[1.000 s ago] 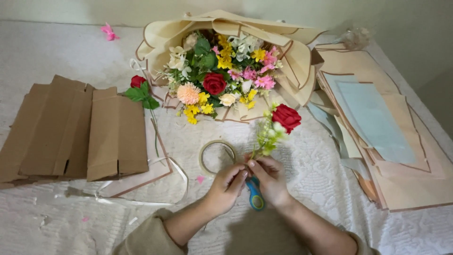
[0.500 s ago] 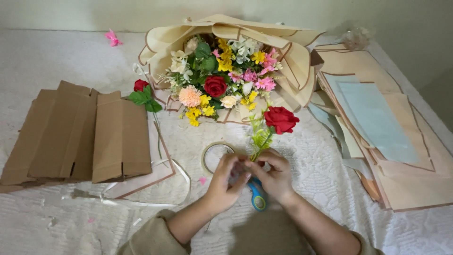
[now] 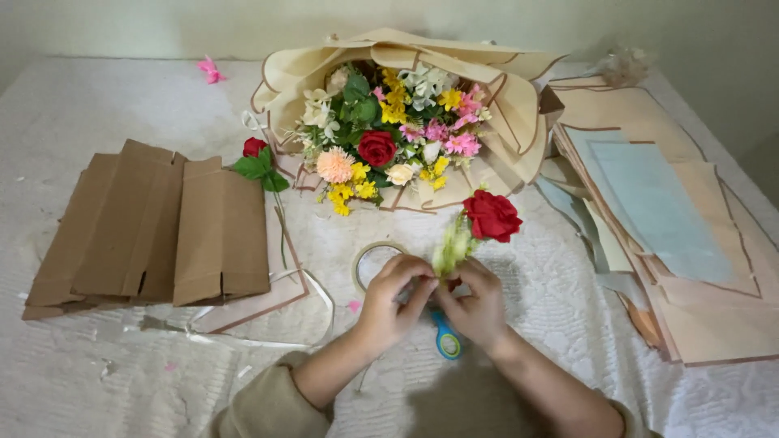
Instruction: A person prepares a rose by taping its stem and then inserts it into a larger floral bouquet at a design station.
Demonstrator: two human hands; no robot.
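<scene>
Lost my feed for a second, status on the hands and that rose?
Both hands pinched together on the rose stem. Rose up, clear of the bouquet. Tape roll and blue scissors right beneath.

This is looking like a home craft corner set up for flower arranging rather than a shop. A white quilted cloth (image 3: 568, 324) is covering the tabletop, and a plain pale wall is running along its far edge. A wrapped bouquet (image 3: 389, 130) in cream paper is lying near the far edge, sheets of wrapping paper (image 3: 657, 211) are piling up along the right edge, and folded cardboard pieces (image 3: 154, 227) are sitting toward the left edge. A roll of tape (image 3: 369, 255), loose ribbon (image 3: 308, 284) and scattered petals are lying about the middle.
</scene>
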